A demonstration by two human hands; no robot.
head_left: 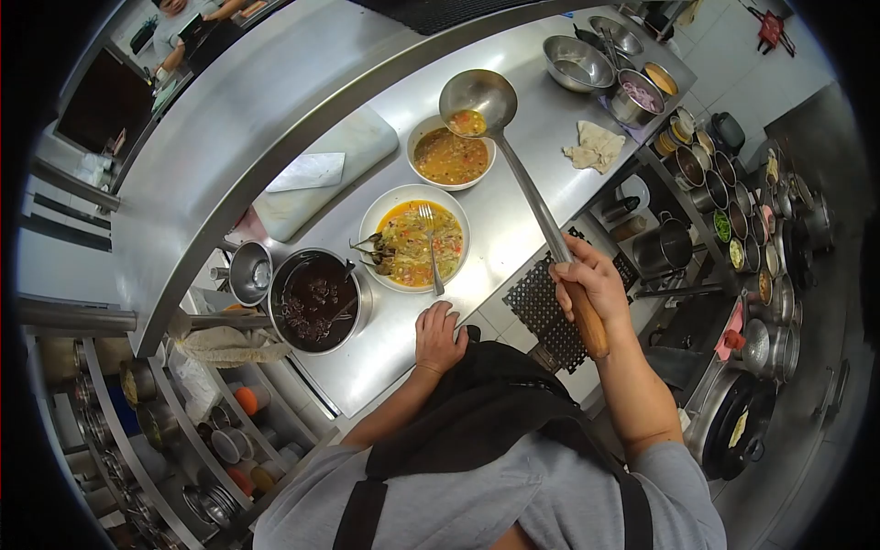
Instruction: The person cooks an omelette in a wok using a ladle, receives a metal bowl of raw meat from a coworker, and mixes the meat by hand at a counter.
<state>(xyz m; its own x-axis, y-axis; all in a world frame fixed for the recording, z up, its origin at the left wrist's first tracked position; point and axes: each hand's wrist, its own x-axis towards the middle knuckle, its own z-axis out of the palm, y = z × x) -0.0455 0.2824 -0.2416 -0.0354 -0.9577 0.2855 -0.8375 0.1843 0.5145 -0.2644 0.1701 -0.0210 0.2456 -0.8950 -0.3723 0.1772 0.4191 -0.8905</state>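
Observation:
My right hand [591, 284] is wrapped round the wooden handle of a large metal ladle [527, 174]. The ladle's bowl, with a little orange mixture in it, is over the right rim of a white bowl [449, 156] of chunky orange-brown mixture. Nearer me, a white plate [417, 240] holds a yellow mixture with dark stems at its left edge and a fork [431, 252] lying across it. My left hand [440, 337] rests on the counter's front edge, below the fork handle, fingers slightly apart and holding nothing.
A pot of dark liquid [316, 301] and a small metal bowl [250, 273] stand left. A cleaver [307, 172] lies on a cutting board [362, 151]. Metal bowls [579, 64] and a cloth [594, 147] are at the back right. A person [188, 27] is beyond the overhead shelf.

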